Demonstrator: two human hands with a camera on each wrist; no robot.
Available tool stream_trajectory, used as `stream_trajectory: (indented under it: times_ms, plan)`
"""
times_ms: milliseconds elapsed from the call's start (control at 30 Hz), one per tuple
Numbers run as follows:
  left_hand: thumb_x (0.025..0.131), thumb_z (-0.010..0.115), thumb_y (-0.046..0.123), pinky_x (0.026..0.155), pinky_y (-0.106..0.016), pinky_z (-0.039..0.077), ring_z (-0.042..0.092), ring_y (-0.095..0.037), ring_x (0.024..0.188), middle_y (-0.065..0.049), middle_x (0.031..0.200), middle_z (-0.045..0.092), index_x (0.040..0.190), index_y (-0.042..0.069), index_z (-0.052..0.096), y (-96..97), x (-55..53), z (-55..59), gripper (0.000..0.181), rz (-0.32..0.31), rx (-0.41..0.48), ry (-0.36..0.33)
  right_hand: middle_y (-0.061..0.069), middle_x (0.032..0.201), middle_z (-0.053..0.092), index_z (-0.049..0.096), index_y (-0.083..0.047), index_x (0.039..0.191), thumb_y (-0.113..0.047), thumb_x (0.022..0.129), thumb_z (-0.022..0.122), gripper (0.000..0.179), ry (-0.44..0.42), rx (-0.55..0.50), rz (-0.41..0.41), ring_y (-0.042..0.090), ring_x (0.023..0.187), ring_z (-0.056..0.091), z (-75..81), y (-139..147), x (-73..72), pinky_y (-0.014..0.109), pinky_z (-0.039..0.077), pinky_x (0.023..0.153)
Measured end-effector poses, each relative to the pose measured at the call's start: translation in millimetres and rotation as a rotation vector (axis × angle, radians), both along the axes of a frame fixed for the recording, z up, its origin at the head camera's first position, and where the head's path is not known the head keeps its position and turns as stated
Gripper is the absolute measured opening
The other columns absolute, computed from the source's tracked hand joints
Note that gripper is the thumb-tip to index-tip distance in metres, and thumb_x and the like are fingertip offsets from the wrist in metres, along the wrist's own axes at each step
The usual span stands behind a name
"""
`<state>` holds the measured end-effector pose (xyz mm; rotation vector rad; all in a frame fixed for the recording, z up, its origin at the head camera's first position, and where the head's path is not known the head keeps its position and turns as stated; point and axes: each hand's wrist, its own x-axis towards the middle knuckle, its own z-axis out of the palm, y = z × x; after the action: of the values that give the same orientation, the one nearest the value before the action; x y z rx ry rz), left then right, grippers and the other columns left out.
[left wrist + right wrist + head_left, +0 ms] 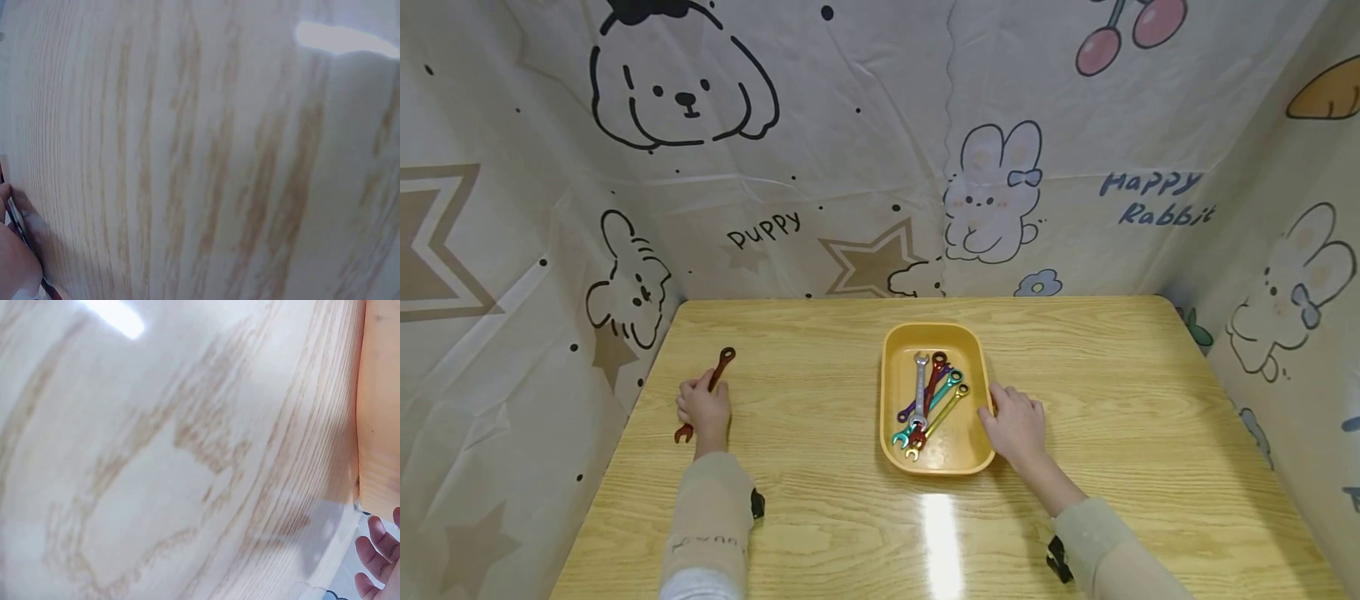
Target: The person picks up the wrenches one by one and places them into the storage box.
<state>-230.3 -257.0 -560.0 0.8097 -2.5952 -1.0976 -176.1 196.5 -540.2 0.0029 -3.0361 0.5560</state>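
On the left of the table, my left hand grips a dark red combination wrench, its two ends sticking out past the fingers. The left wrist view catches only part of this hand and the wrench at its lower left edge. My right hand holds the right rim of a yellow plastic tray, thumb over the edge. Its other fingers are loosely bent outside the wall. Inside the tray lie several wrenches: a silver one, a red one, a teal one, a purple one and a gold one.
The tray stands near the middle of a wood-grain table. A patterned cloth hangs behind the table and along both sides. Light glares off the tabletop in front of the tray.
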Motion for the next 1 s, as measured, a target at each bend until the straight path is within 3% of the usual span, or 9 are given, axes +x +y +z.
stream_trajectory:
  times_ms: [400, 1000]
  plan:
    - [0.095, 0.049, 0.020, 0.095, -0.054, 0.018, 0.032, -0.041, 0.114, -0.023, 0.122, 0.040, 0.125, 0.010, 0.057, 4.4, -2.3, -7.8, 0.032, 0.068, -0.038, 0.014, 0.015, 0.098, 0.060, 0.054, -0.008, 0.114, -0.029, 0.088, 0.051, 0.034, 0.006, -0.011, -0.007, 0.036, 0.094, 0.054, -1.0, 0.1, 0.7, 0.051, 0.034, 0.083]
    - [0.094, 0.049, 0.015, 0.094, -0.054, 0.019, 0.032, -0.043, 0.111, -0.028, 0.117, 0.041, 0.123, 0.006, 0.057, 8.9, 0.1, -3.6, 0.031, 0.032, -0.053, 0.038, 0.018, 0.103, 0.060, 0.052, -0.007, 0.118, -0.029, 0.088, 0.050, 0.037, -0.007, -0.011, -0.001, 0.037, 0.099, 0.053, 3.0, -0.8, 0.8, 0.052, 0.034, 0.084]
